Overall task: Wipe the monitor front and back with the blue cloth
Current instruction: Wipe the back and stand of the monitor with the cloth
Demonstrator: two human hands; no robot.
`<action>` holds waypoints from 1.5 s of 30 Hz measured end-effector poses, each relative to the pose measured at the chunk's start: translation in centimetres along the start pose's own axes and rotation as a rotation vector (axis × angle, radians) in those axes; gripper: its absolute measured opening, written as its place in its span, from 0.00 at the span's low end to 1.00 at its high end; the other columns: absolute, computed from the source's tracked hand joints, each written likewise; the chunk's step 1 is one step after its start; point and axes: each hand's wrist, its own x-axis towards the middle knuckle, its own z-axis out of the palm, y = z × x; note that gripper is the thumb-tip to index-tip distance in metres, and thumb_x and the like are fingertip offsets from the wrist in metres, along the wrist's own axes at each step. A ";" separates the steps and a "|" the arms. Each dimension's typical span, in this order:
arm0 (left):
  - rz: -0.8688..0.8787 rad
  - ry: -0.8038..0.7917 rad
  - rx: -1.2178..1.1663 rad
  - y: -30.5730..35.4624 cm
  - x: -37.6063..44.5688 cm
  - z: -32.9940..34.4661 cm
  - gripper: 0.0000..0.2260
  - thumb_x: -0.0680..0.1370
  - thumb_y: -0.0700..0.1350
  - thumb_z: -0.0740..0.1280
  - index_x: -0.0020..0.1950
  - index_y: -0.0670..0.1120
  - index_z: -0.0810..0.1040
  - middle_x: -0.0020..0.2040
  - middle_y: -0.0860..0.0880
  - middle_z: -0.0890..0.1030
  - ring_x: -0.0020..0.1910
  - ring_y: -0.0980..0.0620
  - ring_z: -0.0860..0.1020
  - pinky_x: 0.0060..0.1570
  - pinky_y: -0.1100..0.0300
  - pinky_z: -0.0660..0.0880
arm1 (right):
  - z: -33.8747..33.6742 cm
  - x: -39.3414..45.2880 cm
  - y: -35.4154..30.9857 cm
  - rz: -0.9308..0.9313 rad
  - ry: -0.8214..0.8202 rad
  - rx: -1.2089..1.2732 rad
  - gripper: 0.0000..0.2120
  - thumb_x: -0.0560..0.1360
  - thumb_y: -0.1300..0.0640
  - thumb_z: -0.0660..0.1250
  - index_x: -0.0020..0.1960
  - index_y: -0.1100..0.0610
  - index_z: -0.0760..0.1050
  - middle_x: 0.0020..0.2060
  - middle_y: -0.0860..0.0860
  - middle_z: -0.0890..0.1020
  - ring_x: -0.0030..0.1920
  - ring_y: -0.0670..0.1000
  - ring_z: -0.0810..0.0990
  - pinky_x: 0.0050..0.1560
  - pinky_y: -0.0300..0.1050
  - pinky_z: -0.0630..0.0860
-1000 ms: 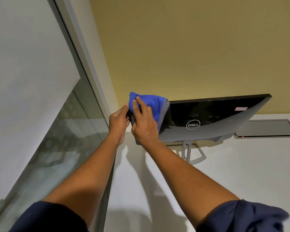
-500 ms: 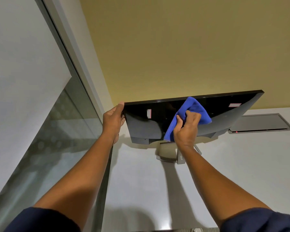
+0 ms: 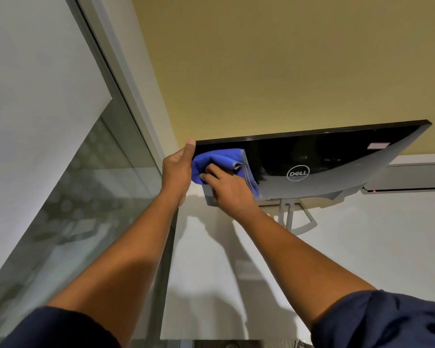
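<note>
Head view: the monitor (image 3: 324,151) stands on a white desk (image 3: 362,247), glossy black back facing the camera, marked "DELL". Left hand (image 3: 177,169) grips its left edge. Right hand (image 3: 227,187) presses the bunched blue cloth (image 3: 219,159) against the back, fingers loosely spread.

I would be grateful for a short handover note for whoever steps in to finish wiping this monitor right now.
Left hand: grips the monitor's left edge, steadying it.
Right hand: presses the blue cloth flat against the left end of the monitor's back, the side with the logo.
Done: cannot be judged from this view beyond the back being wiped now.
Left: the rest of the back towards the right end; the front faces away, so check it.
</note>
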 end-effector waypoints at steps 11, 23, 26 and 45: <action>-0.076 -0.010 0.126 -4.5 0.3 -0.2 0.24 0.75 0.72 0.57 0.33 0.58 0.80 0.36 0.58 0.80 0.46 0.55 0.79 0.63 0.52 0.75 | 0.8 -4.9 3.5 0.397 0.366 0.158 0.24 0.68 0.66 0.67 0.61 0.54 0.68 0.54 0.51 0.67 0.45 0.58 0.77 0.35 0.49 0.78; -0.064 0.058 0.189 -10.4 0.3 -0.2 0.14 0.78 0.49 0.63 0.31 0.52 0.74 0.28 0.52 0.71 0.33 0.50 0.66 0.38 0.50 0.66 | 4.8 -2.2 2.3 -0.170 0.237 -0.198 0.32 0.64 0.66 0.71 0.68 0.60 0.72 0.67 0.54 0.71 0.58 0.58 0.76 0.39 0.49 0.79; -0.076 0.045 0.163 -11.2 0.4 -0.1 0.16 0.80 0.52 0.62 0.34 0.50 0.76 0.31 0.50 0.72 0.33 0.50 0.67 0.39 0.52 0.68 | 6.0 -3.6 3.3 -0.144 0.116 -0.240 0.37 0.60 0.65 0.76 0.68 0.59 0.73 0.64 0.56 0.78 0.55 0.58 0.81 0.43 0.47 0.80; -0.002 0.051 0.065 -16.4 1.6 0.5 0.18 0.82 0.55 0.61 0.41 0.49 0.84 0.39 0.42 0.82 0.40 0.49 0.76 0.47 0.54 0.77 | 11.5 -5.8 5.7 -0.118 -0.019 -0.026 0.10 0.77 0.55 0.64 0.58 0.50 0.77 0.50 0.49 0.78 0.45 0.51 0.79 0.41 0.48 0.78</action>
